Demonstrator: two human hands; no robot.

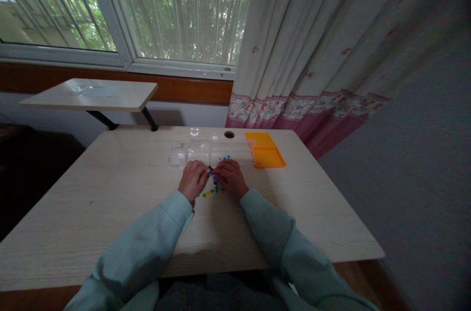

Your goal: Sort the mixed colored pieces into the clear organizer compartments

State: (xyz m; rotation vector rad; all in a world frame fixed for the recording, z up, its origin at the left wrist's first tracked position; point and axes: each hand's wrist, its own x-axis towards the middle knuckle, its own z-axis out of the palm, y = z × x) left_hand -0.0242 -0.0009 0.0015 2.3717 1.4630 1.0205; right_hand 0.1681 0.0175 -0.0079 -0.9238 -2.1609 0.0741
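My left hand (193,179) and my right hand (231,177) meet over the middle of the table, fingers bent inward. Between their fingertips sits a small cluster of dark and blue pieces (210,171), too small to name surely. Several tiny yellow and green blocks (206,194) lie on the tabletop just below. A few blue blocks (216,183) rest between the hands, and more blue bits (225,157) show beyond the right fingers. Behind the hands lies a clear plastic compartment tray (198,145), its front edge partly hidden by them.
An orange plastic tray (265,150) lies at the right end of the clear one. A round cable hole (229,134) is near the table's back edge. At the back left, a raised shelf (125,97) stands on black brackets. A curtain (294,80) hangs behind the table.
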